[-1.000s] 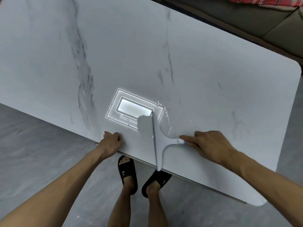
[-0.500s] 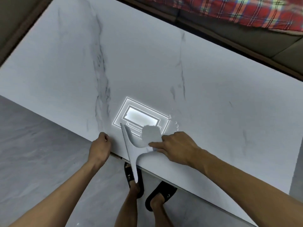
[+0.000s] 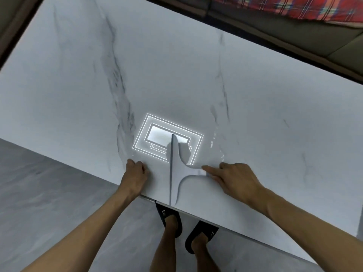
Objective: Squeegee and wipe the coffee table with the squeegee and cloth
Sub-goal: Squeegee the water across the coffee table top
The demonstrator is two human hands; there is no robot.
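The white marble coffee table (image 3: 196, 75) fills most of the view. A white squeegee (image 3: 177, 165) lies on it near the front edge. Its long blade runs from the bright light reflection down to the edge, and its curved handle reaches right. My right hand (image 3: 233, 179) holds the handle's end, with the index finger stretched along it. My left hand (image 3: 134, 173) rests at the table's front edge with curled fingers and nothing visible in it. Small water drops (image 3: 213, 143) glint just right of the blade. No cloth is in view.
A sofa (image 3: 294, 36) with a red plaid fabric (image 3: 284, 6) runs along the table's far side. Grey tiled floor (image 3: 49, 193) lies at the left. My feet in black slippers (image 3: 170, 216) stand under the front edge.
The blade, tilted left half a second ago, now stands straighter and further right. My right hand moved right with the handle. My left hand stayed at the edge.
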